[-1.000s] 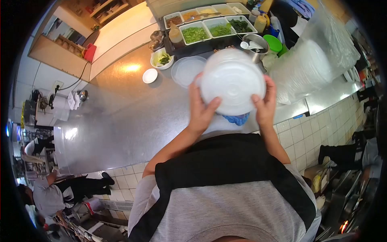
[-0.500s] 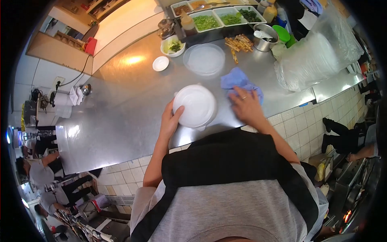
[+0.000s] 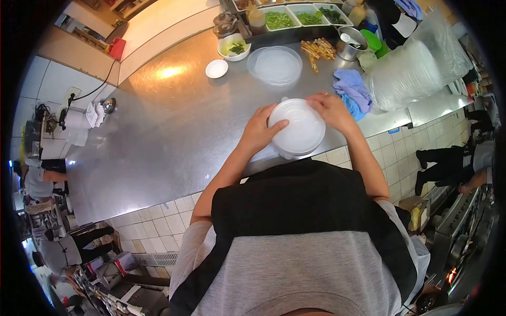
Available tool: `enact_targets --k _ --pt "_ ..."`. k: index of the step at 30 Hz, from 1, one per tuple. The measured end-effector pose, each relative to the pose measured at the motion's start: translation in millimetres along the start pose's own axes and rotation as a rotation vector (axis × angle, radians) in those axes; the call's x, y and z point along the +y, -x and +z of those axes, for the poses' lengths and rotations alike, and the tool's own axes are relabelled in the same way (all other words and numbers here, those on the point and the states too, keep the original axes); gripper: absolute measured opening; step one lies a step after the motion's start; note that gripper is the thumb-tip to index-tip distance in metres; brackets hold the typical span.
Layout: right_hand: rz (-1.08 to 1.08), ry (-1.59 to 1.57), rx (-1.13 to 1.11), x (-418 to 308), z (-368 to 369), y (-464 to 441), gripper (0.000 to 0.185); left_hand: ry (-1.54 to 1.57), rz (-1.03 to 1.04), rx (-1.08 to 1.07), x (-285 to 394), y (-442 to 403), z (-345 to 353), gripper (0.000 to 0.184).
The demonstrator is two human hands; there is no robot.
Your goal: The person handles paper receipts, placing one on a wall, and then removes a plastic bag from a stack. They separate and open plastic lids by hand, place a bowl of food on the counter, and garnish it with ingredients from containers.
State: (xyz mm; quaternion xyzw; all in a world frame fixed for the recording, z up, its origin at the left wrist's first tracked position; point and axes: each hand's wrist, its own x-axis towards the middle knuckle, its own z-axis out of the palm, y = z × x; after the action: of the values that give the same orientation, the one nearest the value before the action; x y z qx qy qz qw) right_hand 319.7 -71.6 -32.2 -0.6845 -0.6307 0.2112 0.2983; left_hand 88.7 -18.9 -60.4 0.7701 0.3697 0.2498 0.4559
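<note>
A round white takeout bowl with a translucent lid (image 3: pixel 298 128) is held over the front edge of the steel counter. My left hand (image 3: pixel 259 129) grips its left side, the thumb lying on top of the lid. At the bowl's upper right rim, my right hand (image 3: pixel 331 111) has its fingers bent onto the edge; the fingertips are partly hidden. A crumpled blue cloth (image 3: pixel 354 89) lies just to the right of my right hand. Farther back, loose clear round lids (image 3: pixel 275 65) rest on the counter.
A small white dish (image 3: pixel 216 69) and a bowl of greens (image 3: pixel 233 48) stand at the back, near trays of chopped greens (image 3: pixel 280 20). Wooden-looking sticks (image 3: pixel 317 50), a metal pot (image 3: pixel 351 46) and a plastic bag of stacked lids (image 3: pixel 406 79) are to the right. Other people work at both sides.
My right hand has left the blue cloth, now farther right, and come to the bowl's rim. The lidded bowl has shifted right in my left hand.
</note>
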Motion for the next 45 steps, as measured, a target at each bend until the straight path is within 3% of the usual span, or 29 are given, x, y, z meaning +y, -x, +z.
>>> enact_targets --k 2,8,11,17,24,27,30,33,36,42,45 --pt "-0.006 0.059 -0.029 -20 -1 1 0.017 0.012 -0.035 -0.027 4 5 1 0.055" --pt "-0.302 0.388 0.108 -26 -12 13 0.012 0.046 -0.038 -0.02 6 3 12 0.056" --pt "-0.187 0.222 0.148 -25 -18 19 0.009 0.02 -0.014 0.003 19 3 18 0.054" --pt "0.018 -0.021 -0.042 -24 -43 17 0.013 0.044 0.001 0.07 39 5 29 0.05" --pt "-0.136 0.123 -0.024 -7 -37 9 0.016 -0.117 0.035 0.222 28 15 45 0.068" --pt "-0.123 0.101 -0.059 -1 -41 7 0.016 0.117 -0.403 0.033 48 36 29 0.078" --pt "0.015 -0.027 -0.186 12 -50 2 0.017 0.445 -0.283 -0.121 36 40 37 0.082" --pt "0.063 -0.077 -0.218 36 -48 -8 0.018 0.599 -0.27 -0.062 33 28 50 0.078" --pt "0.077 -0.116 -0.165 60 -53 -27 0.018 0.572 -0.366 -0.14 43 -3 50 0.074" --pt "0.16 0.001 0.059 89 -83 -62 0.022 0.47 -0.261 0.106 18 -74 73 0.071" --pt "0.189 -0.026 0.09 102 -89 -65 0.022 0.426 -0.149 0.119 15 -77 87 0.072"
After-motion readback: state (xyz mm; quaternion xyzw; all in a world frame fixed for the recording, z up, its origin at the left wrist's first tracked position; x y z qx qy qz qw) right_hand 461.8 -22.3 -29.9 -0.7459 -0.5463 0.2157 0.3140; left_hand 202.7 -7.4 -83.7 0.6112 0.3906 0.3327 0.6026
